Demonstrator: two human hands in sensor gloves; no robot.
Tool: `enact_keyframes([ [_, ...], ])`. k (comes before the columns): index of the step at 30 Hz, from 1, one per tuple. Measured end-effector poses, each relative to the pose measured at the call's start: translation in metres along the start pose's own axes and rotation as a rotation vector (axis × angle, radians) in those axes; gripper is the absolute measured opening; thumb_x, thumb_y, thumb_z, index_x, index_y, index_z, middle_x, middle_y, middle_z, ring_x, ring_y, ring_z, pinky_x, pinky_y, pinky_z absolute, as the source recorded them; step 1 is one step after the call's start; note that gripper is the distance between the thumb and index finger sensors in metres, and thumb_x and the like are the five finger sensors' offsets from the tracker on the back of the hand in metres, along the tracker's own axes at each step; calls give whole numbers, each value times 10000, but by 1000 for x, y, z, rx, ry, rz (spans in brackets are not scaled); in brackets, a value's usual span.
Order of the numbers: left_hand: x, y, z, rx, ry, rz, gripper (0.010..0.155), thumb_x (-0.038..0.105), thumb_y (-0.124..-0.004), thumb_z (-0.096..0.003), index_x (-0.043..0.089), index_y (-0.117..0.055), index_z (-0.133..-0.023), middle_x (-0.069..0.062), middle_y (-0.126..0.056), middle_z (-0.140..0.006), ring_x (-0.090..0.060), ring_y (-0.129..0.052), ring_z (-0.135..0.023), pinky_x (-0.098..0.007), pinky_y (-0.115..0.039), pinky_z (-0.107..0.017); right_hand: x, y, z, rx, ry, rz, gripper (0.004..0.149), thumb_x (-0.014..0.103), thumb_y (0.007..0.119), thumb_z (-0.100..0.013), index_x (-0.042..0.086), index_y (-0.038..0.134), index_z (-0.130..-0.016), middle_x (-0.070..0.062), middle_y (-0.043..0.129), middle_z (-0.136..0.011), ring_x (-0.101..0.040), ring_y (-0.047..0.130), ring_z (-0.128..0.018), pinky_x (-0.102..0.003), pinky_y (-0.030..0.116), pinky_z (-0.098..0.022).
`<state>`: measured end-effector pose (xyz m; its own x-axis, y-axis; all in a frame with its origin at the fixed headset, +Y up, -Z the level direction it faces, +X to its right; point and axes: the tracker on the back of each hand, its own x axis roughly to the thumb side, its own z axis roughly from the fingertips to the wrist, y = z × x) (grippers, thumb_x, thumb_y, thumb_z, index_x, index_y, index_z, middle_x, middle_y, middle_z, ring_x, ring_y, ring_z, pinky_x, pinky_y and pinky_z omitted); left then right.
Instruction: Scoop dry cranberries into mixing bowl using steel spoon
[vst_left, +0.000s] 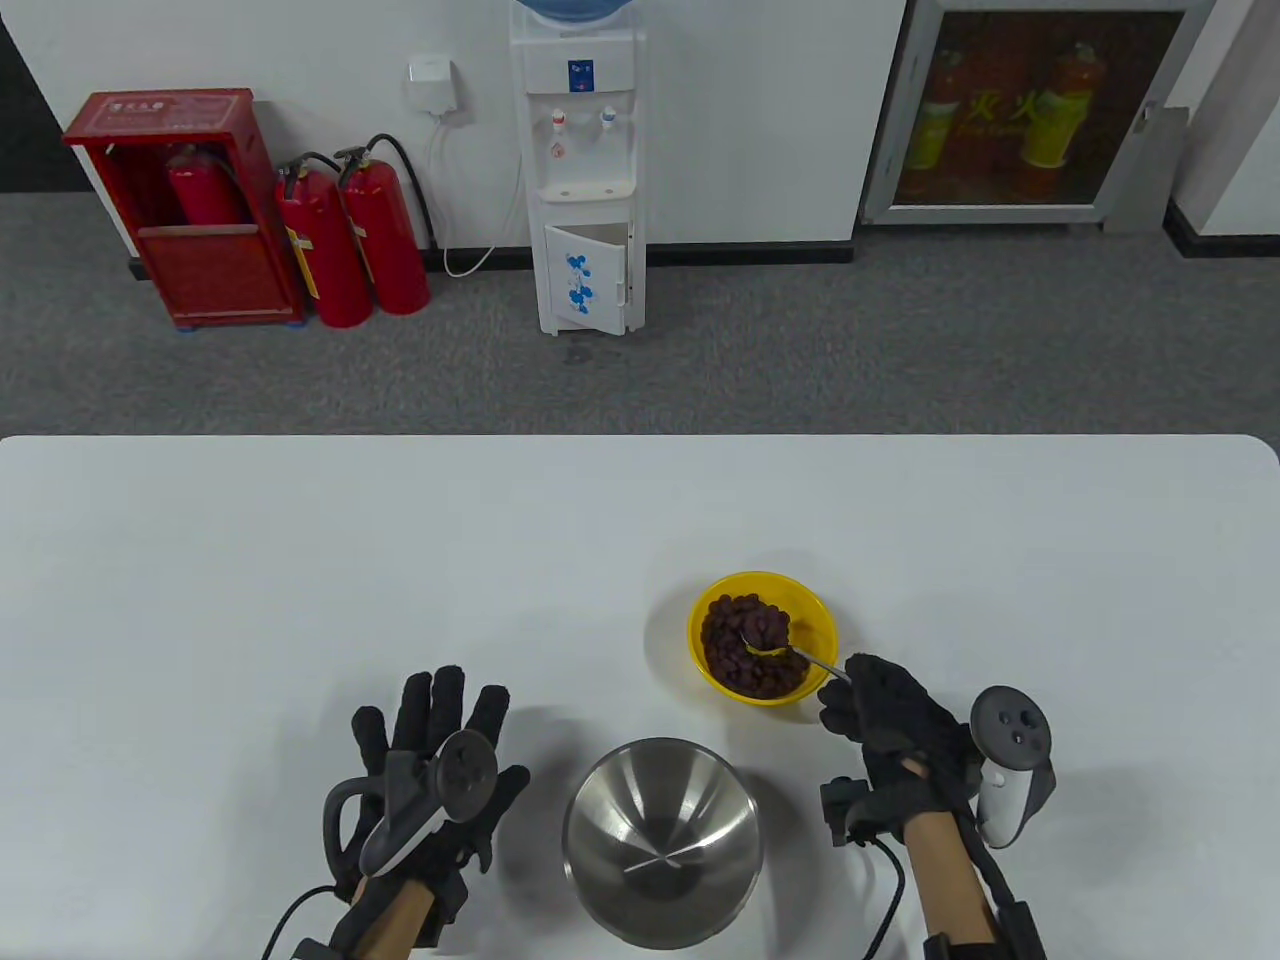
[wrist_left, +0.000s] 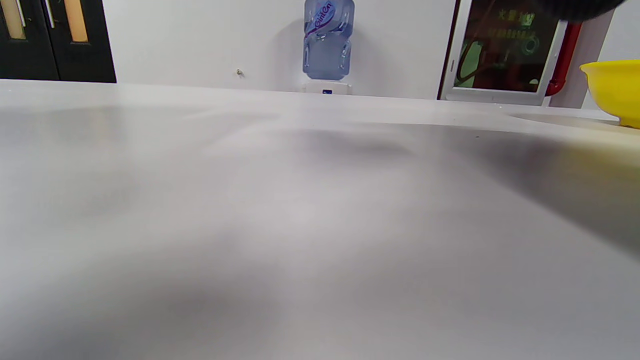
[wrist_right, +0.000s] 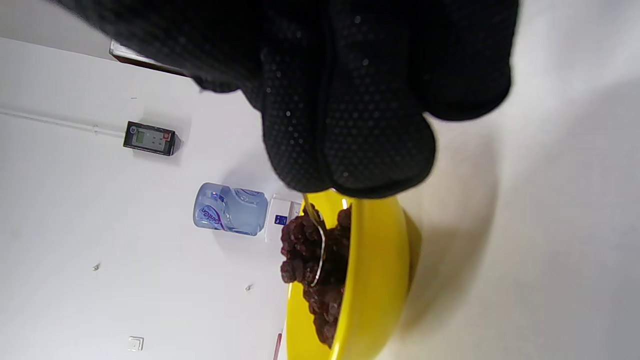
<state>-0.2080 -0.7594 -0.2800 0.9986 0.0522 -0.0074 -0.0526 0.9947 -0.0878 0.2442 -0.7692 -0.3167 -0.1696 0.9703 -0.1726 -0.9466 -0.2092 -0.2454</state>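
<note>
A yellow bowl (vst_left: 818, 612) of dry cranberries (vst_left: 740, 668) stands right of the table's middle. My right hand (vst_left: 880, 705) holds the handle of the steel spoon (vst_left: 800, 654); its bowl sits in the cranberries with a heap on it. The right wrist view shows my fingers (wrist_right: 350, 125) around the handle, the spoon (wrist_right: 320, 250) among cranberries (wrist_right: 300, 250) in the yellow bowl (wrist_right: 375, 280). The empty steel mixing bowl (vst_left: 662, 842) stands near the front edge between my hands. My left hand (vst_left: 440, 745) rests flat on the table with spread fingers, holding nothing.
The white table (vst_left: 300, 580) stretches far to the left and back. The left wrist view shows bare tabletop (wrist_left: 300, 225) and the yellow bowl's side (wrist_left: 612, 90) at the far right. A water dispenser (vst_left: 585, 170) and fire extinguishers (vst_left: 350, 240) stand beyond the table.
</note>
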Motion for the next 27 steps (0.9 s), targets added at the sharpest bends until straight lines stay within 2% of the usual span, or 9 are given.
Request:
enact_keyframes([
  [27, 1, 0, 0, -6, -4, 3, 788, 742, -587, -405, 529, -191, -1052, 71, -41, -1202, -270, -62, -1158, -700, -50, -713, 13, 0, 8, -2, -120, 54, 424, 339, 774, -497, 79, 798, -831, 17, 986, -669, -204, 1058, -516, -479, 807, -478],
])
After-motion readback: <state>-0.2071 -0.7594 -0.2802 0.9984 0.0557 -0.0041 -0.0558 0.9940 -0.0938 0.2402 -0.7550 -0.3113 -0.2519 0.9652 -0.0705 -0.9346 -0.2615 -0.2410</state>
